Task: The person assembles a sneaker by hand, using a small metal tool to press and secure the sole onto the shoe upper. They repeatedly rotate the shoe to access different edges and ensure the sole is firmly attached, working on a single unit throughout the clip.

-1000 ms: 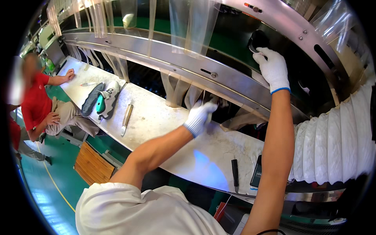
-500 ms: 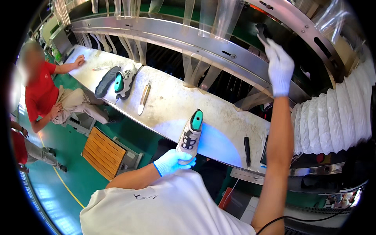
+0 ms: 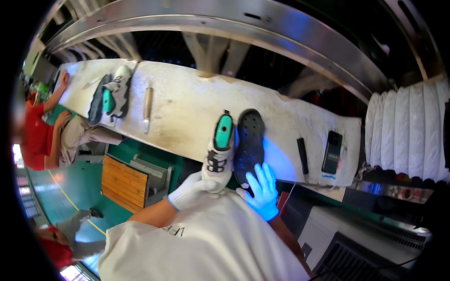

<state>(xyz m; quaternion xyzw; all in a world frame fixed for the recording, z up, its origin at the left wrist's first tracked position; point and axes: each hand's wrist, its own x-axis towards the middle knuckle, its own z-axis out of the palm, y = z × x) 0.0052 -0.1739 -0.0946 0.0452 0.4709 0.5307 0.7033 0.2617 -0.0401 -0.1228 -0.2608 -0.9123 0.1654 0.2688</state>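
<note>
Shoe-factory production line

A long, worn white workbench [image 3: 187, 110] runs under a curved steel conveyor frame [image 3: 262, 28], with a white corrugated duct [image 3: 408, 131] beside it; unfinished grey-and-teal shoes [image 3: 112, 96] lie along the bench (a seated worker in a red shirt [image 3: 35, 140] shares it), above a green painted floor [image 3: 84, 182].

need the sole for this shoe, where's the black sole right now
In the head view the black sole lies on the white workbench near its front edge, right beside the white and teal shoe, with the right hand on its near end.
</note>
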